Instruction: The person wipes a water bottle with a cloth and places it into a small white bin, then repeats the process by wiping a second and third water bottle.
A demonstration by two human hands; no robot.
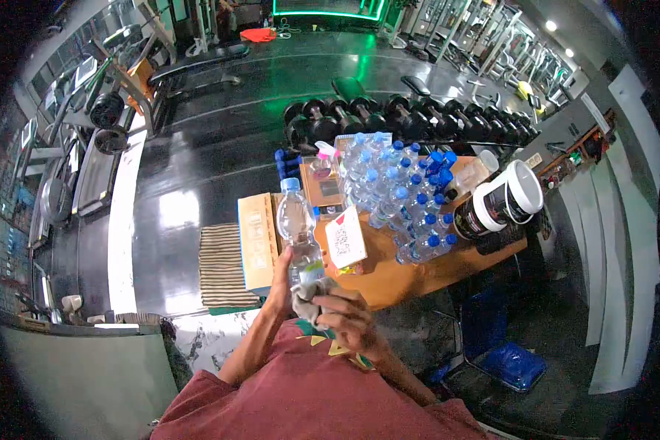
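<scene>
A clear plastic water bottle (298,221) with a pale blue cap stands upright in front of my chest. My left hand (280,284) is closed around its lower part, the thumb lying along the near side. In my right hand (347,320) a crumpled grey cloth (309,302) is bunched against the bottle's base. The cloth hides the bottom of the bottle. Just beyond, a white box with red print (345,238) rests on the orange-brown table (396,282). Many clear bottles with blue caps (400,194) stand grouped on the table to the right of it.
A cardboard box (257,242) stands left of the table, beside a striped mat (221,265). Black-and-white tubs (495,205) sit at the table's right end. A dumbbell rack (411,121) lies behind it. A blue chair (510,363) is at lower right.
</scene>
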